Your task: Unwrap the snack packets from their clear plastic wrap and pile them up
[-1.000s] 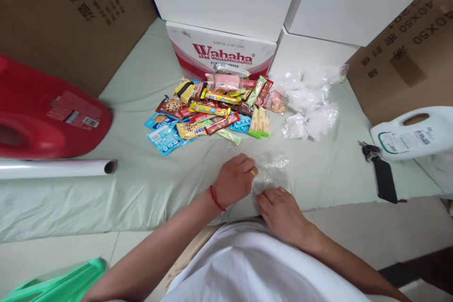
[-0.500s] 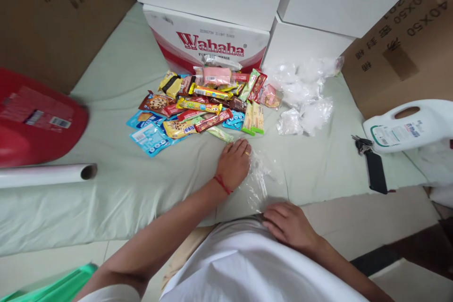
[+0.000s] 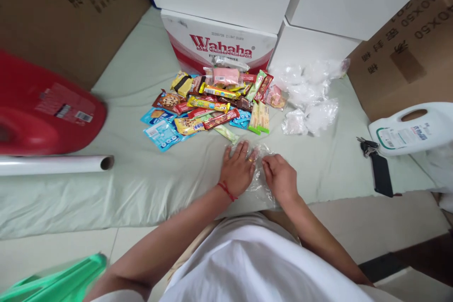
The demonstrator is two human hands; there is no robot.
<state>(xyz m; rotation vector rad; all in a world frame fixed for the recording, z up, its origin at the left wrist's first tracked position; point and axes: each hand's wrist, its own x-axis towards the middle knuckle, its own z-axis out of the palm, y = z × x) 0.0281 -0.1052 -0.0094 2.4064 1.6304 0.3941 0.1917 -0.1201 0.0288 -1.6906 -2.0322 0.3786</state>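
Note:
A clear plastic bag lies flat on the pale green cloth near its front edge. My left hand, with a red string at the wrist, rests flat on the bag's left side, fingers stretched out. On the other side, my right hand has its fingers pinched together on the bag's upper right part. Just beyond the hands spreads a pile of wrapped snacks: a red-wrapped bar, a yellow-wrapped bar, blue packets and a pale green stick packet nearest my left fingertips.
Crumpled clear plastic bags lie right of the snacks. Behind stands a white-and-red Wahaha carton. A red jug and white roll are left; a white jug, keys and black phone-like object are right.
My right hand has moved up from the cloth's front edge to the bag, beside my left hand. The left hand stays on the bag. The whole view has shifted slightly.

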